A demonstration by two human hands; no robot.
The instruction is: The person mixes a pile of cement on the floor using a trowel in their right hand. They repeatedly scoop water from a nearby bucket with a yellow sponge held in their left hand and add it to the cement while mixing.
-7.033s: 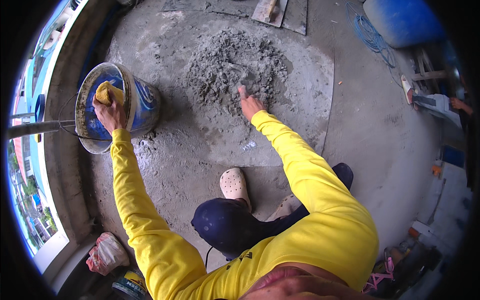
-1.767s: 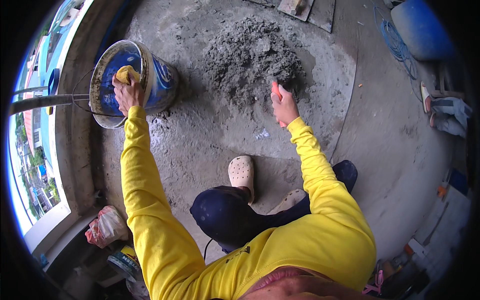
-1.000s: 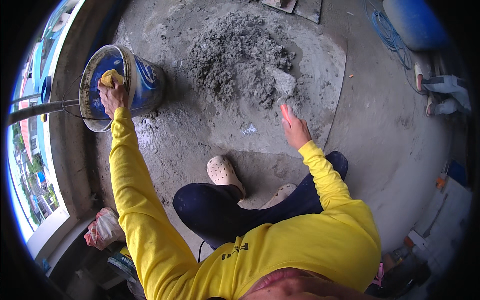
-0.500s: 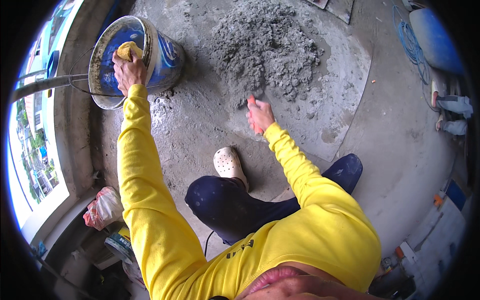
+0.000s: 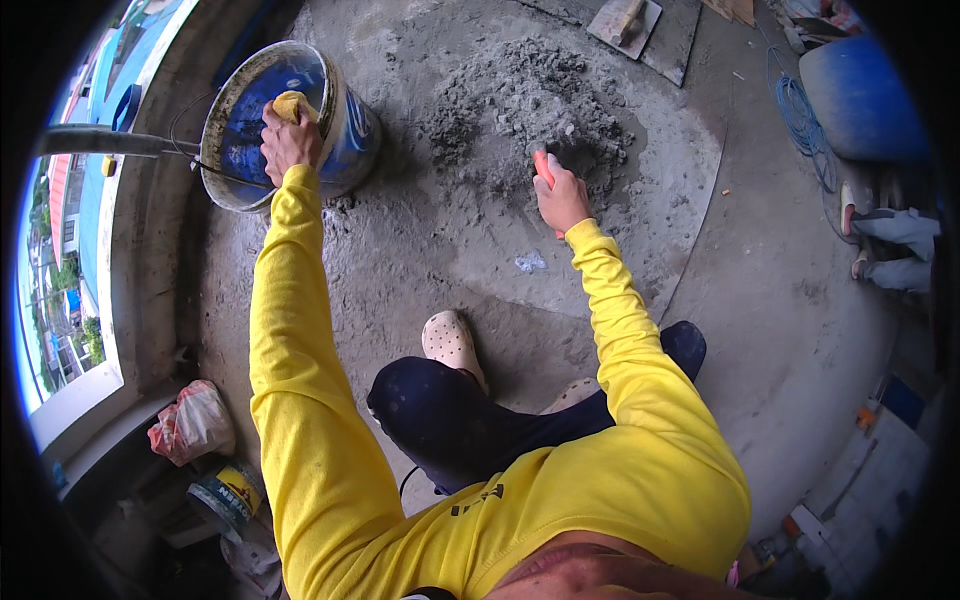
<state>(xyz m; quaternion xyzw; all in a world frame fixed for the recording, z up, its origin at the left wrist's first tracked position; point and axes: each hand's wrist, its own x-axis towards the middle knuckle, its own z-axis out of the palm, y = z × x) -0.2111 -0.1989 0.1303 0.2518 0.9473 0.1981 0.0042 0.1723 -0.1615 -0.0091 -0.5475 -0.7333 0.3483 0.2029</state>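
Observation:
My left hand (image 5: 290, 145) is closed around a yellow sponge (image 5: 294, 105), held over the mouth of a bucket (image 5: 364, 150) with a blue inside and a dirty pale rim. Whether the hand touches the rim, I cannot tell. My right hand (image 5: 564, 202) grips the orange handle of a trowel (image 5: 543, 168) at the near side of a heap of wet grey mortar (image 5: 500, 110). The trowel's blade is lost in the mortar. Around the heap, a thin grey layer (image 5: 670, 215) covers the floor.
A flat board (image 5: 625, 27) lies beyond the heap. Far right are a blue drum (image 5: 865, 98), a coiled blue hose (image 5: 800, 115) and another person's legs (image 5: 900, 235). A plastic bag (image 5: 195, 422) and a paint can (image 5: 228, 495) stand at left, near the window ledge.
My right hand has pushed the trowel forward and right into the heap. My left hand still holds the sponge at the bucket. The whole view has shifted a little.

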